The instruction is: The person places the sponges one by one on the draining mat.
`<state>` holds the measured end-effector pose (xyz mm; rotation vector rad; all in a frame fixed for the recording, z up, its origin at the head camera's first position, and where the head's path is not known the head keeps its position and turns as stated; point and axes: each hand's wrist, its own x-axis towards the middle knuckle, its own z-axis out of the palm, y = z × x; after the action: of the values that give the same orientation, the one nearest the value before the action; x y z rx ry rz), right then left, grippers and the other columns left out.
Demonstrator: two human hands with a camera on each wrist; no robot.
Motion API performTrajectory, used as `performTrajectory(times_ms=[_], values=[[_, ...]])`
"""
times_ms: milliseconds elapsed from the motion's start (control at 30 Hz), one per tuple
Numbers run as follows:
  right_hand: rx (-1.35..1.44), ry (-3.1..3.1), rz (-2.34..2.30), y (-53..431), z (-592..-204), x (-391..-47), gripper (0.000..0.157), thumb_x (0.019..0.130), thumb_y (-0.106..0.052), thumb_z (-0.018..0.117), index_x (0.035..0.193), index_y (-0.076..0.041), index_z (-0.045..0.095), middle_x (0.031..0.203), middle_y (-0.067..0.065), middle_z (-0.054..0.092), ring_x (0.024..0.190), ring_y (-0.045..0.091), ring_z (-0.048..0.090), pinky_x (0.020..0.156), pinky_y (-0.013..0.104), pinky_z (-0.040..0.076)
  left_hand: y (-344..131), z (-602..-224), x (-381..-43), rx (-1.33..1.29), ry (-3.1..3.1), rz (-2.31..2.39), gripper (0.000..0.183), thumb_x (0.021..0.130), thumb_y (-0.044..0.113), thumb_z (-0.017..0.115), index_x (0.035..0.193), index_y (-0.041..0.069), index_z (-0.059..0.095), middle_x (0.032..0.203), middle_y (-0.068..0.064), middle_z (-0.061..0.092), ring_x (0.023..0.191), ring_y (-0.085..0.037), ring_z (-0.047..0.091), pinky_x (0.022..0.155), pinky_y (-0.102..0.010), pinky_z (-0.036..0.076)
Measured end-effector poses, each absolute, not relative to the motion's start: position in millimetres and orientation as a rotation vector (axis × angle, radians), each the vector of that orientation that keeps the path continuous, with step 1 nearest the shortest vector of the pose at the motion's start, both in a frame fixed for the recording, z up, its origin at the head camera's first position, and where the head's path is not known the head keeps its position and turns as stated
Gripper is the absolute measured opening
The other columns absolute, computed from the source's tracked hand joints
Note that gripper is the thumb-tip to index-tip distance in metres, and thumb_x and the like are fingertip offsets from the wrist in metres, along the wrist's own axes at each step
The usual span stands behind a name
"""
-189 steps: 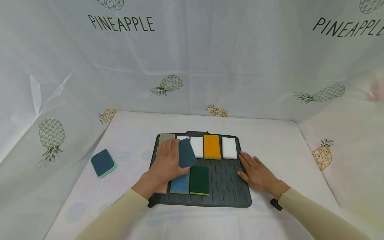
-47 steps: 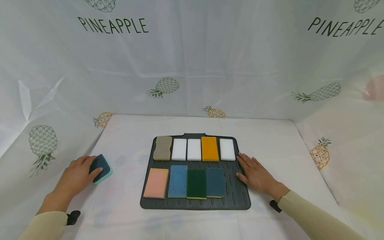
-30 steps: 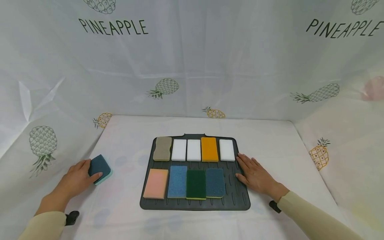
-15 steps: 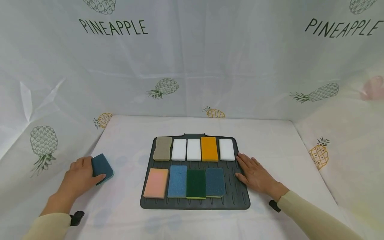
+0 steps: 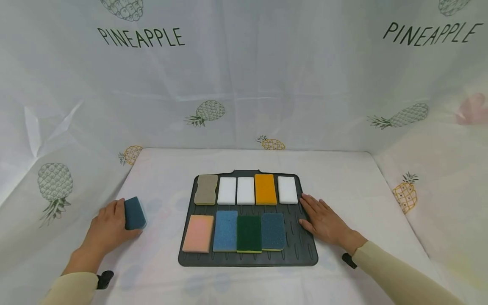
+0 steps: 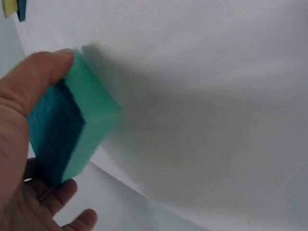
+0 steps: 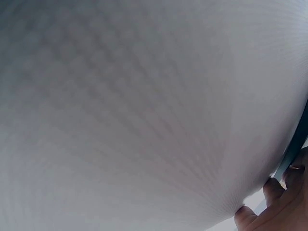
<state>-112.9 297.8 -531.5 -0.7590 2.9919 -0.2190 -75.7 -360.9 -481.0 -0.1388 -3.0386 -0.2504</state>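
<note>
At the left of the table, my left hand (image 5: 108, 228) pinches a scouring sponge (image 5: 134, 214) between thumb and fingers. The left wrist view shows its dark teal scrub face and mint-green foam (image 6: 96, 106), tilted over the white cloth, with the thumb on one edge. My right hand (image 5: 324, 220) lies with straight fingers against the right edge of a dark grey ribbed mat (image 5: 299, 243). On the mat's front row lie a pink sponge (image 5: 198, 234), a blue one (image 5: 225, 231), a dark green one (image 5: 249, 234) and a slate-blue one (image 5: 273, 231).
Along the mat's back row are a wavy beige sponge (image 5: 206, 189), several white blocks (image 5: 227, 191) and an orange sponge (image 5: 265, 189). A white cloth (image 5: 343, 178) covers the table, and a pineapple-print curtain (image 5: 305, 84) encloses its back and sides.
The slate-blue sponge, earlier in my left hand over the mat, lies at the front row's right end. My left hand went left, gripped the teal sponge, and has shifted it slightly right. Right hand stayed.
</note>
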Motion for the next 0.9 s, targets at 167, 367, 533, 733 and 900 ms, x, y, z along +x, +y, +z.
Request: performTrajectory(times_ms=[167, 367, 533, 733, 900], values=[[-0.745, 2.982, -0.234, 296.9, -530.6, -113.6, 0.077, 0.109, -0.050, 0.052, 0.164, 0.001, 0.032, 0.173, 0.020, 0.028, 0.158, 0.041, 0.031, 0.128, 0.062, 0.026, -350.8, -479.8, -80.3, -0.209, -2.901, -0.276, 0.111, 0.069, 0.041, 0.095, 0.137, -0.025, 0.039, 0.125, -0.046, 0.049, 0.108, -0.060, 0.051, 0.084, -0.075, 0.047], [-0.746, 2.989, -0.218, 296.7, -530.1, -114.4, 0.078, 0.109, -0.050, 0.052, 0.164, 0.002, 0.033, 0.173, 0.020, 0.028, 0.158, 0.041, 0.032, 0.127, 0.062, 0.026, -323.2, -465.8, -92.1, -0.364, -2.745, -0.278, 0.105, 0.063, 0.037, 0.094, 0.131, -0.024, 0.042, 0.118, -0.042, 0.053, 0.101, -0.056, 0.054, 0.084, -0.067, 0.052], [-0.749, 2.991, -0.233, 296.5, -529.7, -113.8, 0.077, 0.109, -0.050, 0.053, 0.163, 0.002, 0.034, 0.172, 0.020, 0.029, 0.157, 0.041, 0.033, 0.127, 0.063, 0.027, -295.5, -456.0, -101.7, -0.424, -2.684, -0.252, 0.104, 0.063, 0.040, 0.091, 0.131, -0.023, 0.045, 0.117, -0.040, 0.055, 0.101, -0.054, 0.056, 0.082, -0.064, 0.055], [-0.772, 3.017, -0.243, 295.9, -530.0, -111.2, 0.076, 0.108, -0.049, 0.054, 0.161, 0.003, 0.038, 0.170, 0.022, 0.033, 0.154, 0.043, 0.038, 0.124, 0.064, 0.031, -264.2, -449.3, -113.3, -0.480, -2.622, -0.238, 0.107, 0.062, 0.044, 0.092, 0.133, -0.021, 0.047, 0.120, -0.040, 0.057, 0.103, -0.054, 0.059, 0.082, -0.065, 0.056], [-0.800, 3.036, -0.252, 297.3, -531.5, -111.2, 0.075, 0.108, -0.048, 0.056, 0.160, 0.003, 0.039, 0.169, 0.022, 0.035, 0.153, 0.042, 0.039, 0.123, 0.065, 0.033, -241.0, -439.4, -116.8, -0.524, -2.642, -0.257, 0.109, 0.061, 0.044, 0.097, 0.136, -0.019, 0.047, 0.123, -0.038, 0.058, 0.105, -0.051, 0.060, 0.087, -0.064, 0.057]])
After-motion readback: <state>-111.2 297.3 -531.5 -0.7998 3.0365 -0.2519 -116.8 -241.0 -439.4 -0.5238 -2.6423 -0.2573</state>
